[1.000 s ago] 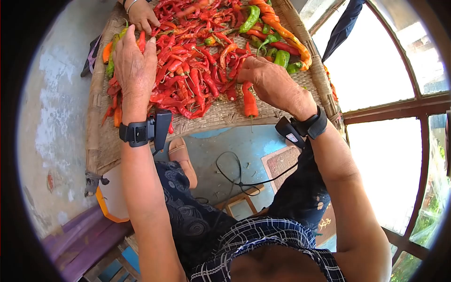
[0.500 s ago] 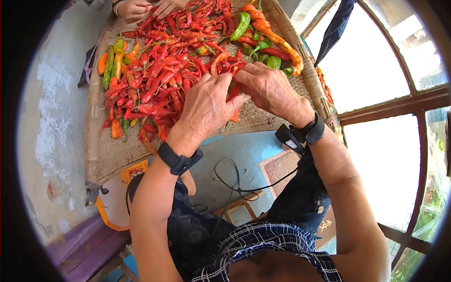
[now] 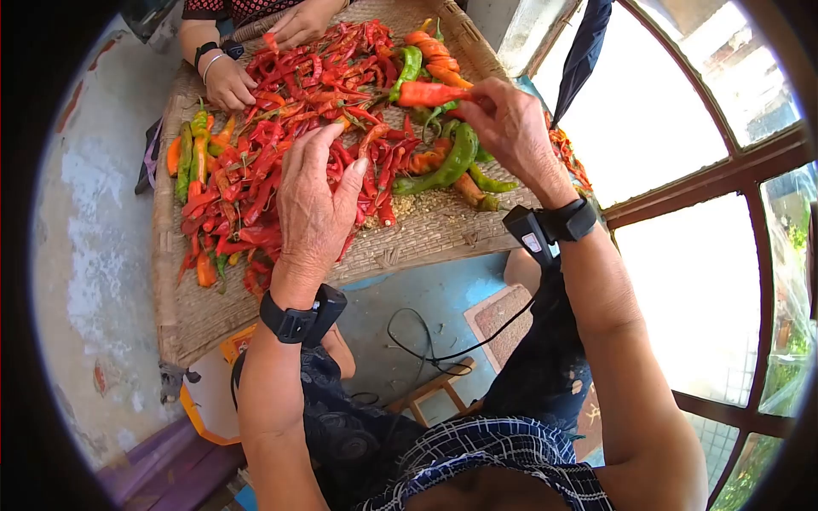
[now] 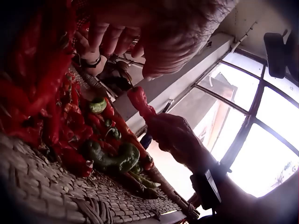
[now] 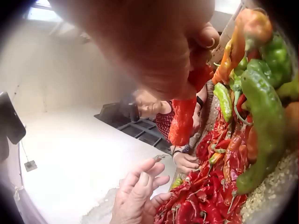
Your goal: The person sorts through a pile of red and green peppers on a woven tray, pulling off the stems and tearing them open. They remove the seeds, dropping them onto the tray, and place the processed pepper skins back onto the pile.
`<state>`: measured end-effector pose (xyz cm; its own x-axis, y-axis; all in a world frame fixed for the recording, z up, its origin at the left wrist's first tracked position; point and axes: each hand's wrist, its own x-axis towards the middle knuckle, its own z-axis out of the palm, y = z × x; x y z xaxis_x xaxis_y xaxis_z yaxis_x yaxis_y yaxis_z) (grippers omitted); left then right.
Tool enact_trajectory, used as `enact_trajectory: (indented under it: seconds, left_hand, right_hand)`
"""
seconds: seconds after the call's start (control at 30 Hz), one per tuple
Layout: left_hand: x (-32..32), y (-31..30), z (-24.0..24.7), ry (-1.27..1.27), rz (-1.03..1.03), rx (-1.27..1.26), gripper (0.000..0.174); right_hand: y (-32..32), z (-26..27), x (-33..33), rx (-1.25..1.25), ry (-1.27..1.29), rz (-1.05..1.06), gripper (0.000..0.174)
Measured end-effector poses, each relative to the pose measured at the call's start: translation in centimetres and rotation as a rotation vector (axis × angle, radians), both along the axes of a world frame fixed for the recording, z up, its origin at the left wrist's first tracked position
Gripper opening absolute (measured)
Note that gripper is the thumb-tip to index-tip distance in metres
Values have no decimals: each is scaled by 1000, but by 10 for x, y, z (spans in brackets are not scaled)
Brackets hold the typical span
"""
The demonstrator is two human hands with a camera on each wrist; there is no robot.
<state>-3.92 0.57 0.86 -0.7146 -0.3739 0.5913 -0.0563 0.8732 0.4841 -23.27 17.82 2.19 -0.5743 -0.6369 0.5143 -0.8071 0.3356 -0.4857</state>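
My right hand (image 3: pixel 511 128) pinches a red chili pepper (image 3: pixel 426 94) by one end and holds it up over the mat; its stem end points left. In the right wrist view the pepper (image 5: pixel 183 122) hangs below the curled fingers. My left hand (image 3: pixel 317 200) is over the near side of the red chili pile (image 3: pixel 264 162), fingers relaxed and thumb apart, with nothing in its grasp. Below the right hand, a long curved green pepper (image 3: pixel 456 162) lies with orange and green ones at the pile's right side.
The woven mat (image 3: pixel 375 260) has a raised rim and loose seeds (image 3: pixel 417 204) on it. Across it, another person's hands (image 3: pixel 228 83) work at the pile. Yellow and green peppers (image 3: pixel 200 153) lie at left. A window (image 3: pixel 690 281) stands at right, a cable (image 3: pixel 426 349) below.
My two hands came together near the mat's front, then parted. The right rose with a red pepper; the left moved back left. The long green pepper now shows, and the other person's hands have separated.
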Motion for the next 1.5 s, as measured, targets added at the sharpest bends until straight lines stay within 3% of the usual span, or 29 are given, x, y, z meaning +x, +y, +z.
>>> enact_trajectory:
  seconds: [0.1, 0.17, 0.23, 0.3, 0.37, 0.5, 0.63, 0.7, 0.83, 0.87, 1.0, 1.07, 1.2, 1.33, 1.4, 1.5]
  left_hand:
    - [5, 3, -4, -68, -70, -46, 35]
    - [7, 7, -1, -86, -76, -53, 32]
    - [7, 8, 0, -76, -67, -77, 32]
    - [6, 6, 1, -76, -58, -56, 30]
    - [3, 0, -3, -38, -26, -108, 32]
    - [-2, -5, -9, -29, -25, -100, 30]
    - [-1, -3, -9, -18, -28, -95, 27]
    - [1, -3, -9, -38, -29, -83, 25]
    - [7, -2, -7, -83, -38, -66, 23]
    - [7, -3, -8, -84, -43, -63, 22]
    - [9, -3, -8, -113, -51, -82, 21]
    - [7, -5, -8, -105, -35, -70, 23]
    - [6, -5, -9, -71, -34, -67, 27]
    - [8, 5, -8, -185, -96, 63, 26]
    - [9, 9, -15, -341, -178, -90, 27]
    - [10, 17, -29, -371, -174, -318, 22]
  right_hand:
    - [3, 3, -26, -74, -115, -179, 27]
    - [3, -2, -39, -106, -41, -293, 29]
    - [-1, -6, -41, -93, 19, -279, 28]
    - [-13, -11, -31, -155, 178, -49, 24]
    - [-27, -12, -1, -32, 110, 128, 23]
    - [-55, -49, 27, 215, 338, 308, 51]
    - [-72, -51, 41, 497, 362, 228, 60]
    - [-80, -46, 44, 617, 211, 170, 61]
    - [-92, -45, 41, 763, 225, 163, 48]
    - [-90, -52, 37, 603, 261, 192, 34]
    - [-90, -58, 27, 473, 98, 347, 23]
    - [-88, -57, 29, 270, 283, 308, 14]
    - [-72, -32, 42, 76, 365, 321, 22]
    - [-43, -28, 64, 130, 467, 263, 20]
    - [-31, -33, 68, 185, 437, 274, 21]
    - [-15, -33, 72, 250, 387, 295, 20]
